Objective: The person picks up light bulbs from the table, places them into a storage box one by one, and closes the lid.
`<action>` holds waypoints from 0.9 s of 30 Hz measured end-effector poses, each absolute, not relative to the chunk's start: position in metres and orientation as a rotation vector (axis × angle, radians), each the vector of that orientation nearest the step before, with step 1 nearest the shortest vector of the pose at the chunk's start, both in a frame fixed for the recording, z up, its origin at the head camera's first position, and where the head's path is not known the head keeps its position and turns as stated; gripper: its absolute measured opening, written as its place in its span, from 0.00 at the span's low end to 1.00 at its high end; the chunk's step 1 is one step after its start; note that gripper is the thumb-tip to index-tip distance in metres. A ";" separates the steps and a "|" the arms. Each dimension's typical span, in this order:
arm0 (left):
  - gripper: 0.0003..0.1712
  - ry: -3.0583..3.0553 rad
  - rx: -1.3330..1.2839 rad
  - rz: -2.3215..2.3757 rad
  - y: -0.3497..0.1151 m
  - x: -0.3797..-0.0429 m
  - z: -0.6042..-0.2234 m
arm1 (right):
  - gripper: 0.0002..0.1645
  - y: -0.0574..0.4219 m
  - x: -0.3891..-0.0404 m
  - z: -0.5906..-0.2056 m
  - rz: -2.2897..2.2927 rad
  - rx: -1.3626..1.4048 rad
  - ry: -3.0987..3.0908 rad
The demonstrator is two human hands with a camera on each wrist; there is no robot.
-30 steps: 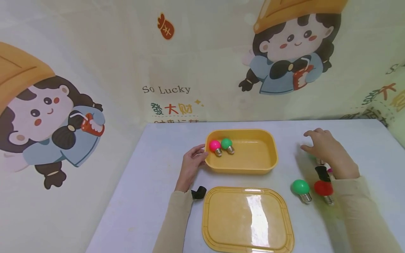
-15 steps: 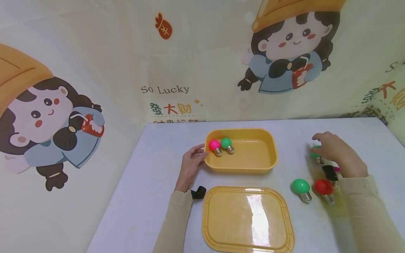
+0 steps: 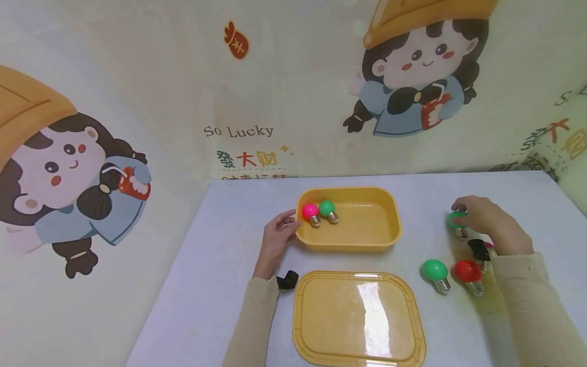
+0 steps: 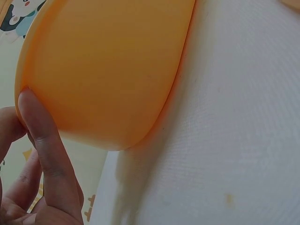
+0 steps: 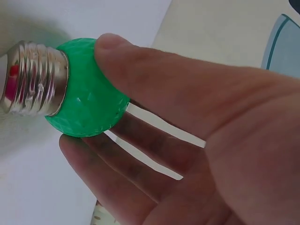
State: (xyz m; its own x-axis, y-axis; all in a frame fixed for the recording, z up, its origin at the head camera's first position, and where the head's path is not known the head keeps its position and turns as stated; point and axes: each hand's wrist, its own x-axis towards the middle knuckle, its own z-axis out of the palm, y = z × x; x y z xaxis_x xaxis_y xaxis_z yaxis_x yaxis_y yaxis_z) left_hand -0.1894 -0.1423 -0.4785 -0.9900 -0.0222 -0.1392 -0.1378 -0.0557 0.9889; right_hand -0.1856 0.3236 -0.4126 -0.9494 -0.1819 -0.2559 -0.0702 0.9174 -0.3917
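Note:
My right hand [image 3: 492,221] grips a green light bulb [image 5: 89,89] by its round globe. The thumb lies on one side and the fingertips on the other, with the ridged metal base [image 5: 37,79] pointing away from the palm. At the left end of a yellow plastic box [image 3: 348,247], my left hand [image 3: 277,239] holds the rim. In the left wrist view a digit [image 4: 40,112] presses the outer wall. Inside the box lie a pink bulb [image 3: 310,211] and another green bulb [image 3: 327,208], side by side at the left.
A flat yellow lid [image 3: 335,318] lies in front of the box. Near my right forearm are a green bulb [image 3: 434,270] and a red bulb [image 3: 468,271]. A further bulb is mostly hidden behind the black wrist camera [image 3: 479,250]. A patterned cloth hangs behind the table.
My right hand has shifted right and come down over the far green bulb, its fingers closing round the globe. My left hand stays at the box's rim.

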 end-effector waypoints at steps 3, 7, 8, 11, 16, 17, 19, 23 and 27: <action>0.21 2.097 -0.177 2.225 -0.143 -0.189 -0.480 | 0.24 0.325 -0.185 -0.414 -0.555 -0.181 2.785; 0.22 2.093 -0.159 2.227 -0.143 -0.189 -0.480 | 0.24 0.325 -0.185 -0.416 -0.558 -0.184 2.791; 0.22 2.096 -0.156 2.222 -0.143 -0.189 -0.480 | 0.24 0.325 -0.185 -0.416 -0.562 -0.188 2.794; 0.24 2.103 -0.153 2.201 -0.143 -0.190 -0.478 | 0.24 0.323 -0.186 -0.416 -0.584 -0.202 2.802; 0.25 2.087 -0.151 2.176 -0.145 -0.193 -0.476 | 0.24 0.316 -0.188 -0.411 -0.604 -0.215 2.807; 0.25 2.083 -0.149 2.170 -0.145 -0.193 -0.476 | 0.24 0.315 -0.188 -0.409 -0.603 -0.213 2.807; 0.25 2.078 -0.147 2.159 -0.145 -0.192 -0.471 | 0.25 0.312 -0.188 -0.406 -0.604 -0.214 2.809; 0.23 2.085 -0.146 2.170 -0.143 -0.187 -0.465 | 0.25 0.306 -0.187 -0.401 -0.608 -0.237 2.826; 0.24 2.073 -0.156 2.204 -0.145 -0.189 -0.476 | 0.25 0.298 -0.187 -0.396 -0.603 -0.259 2.844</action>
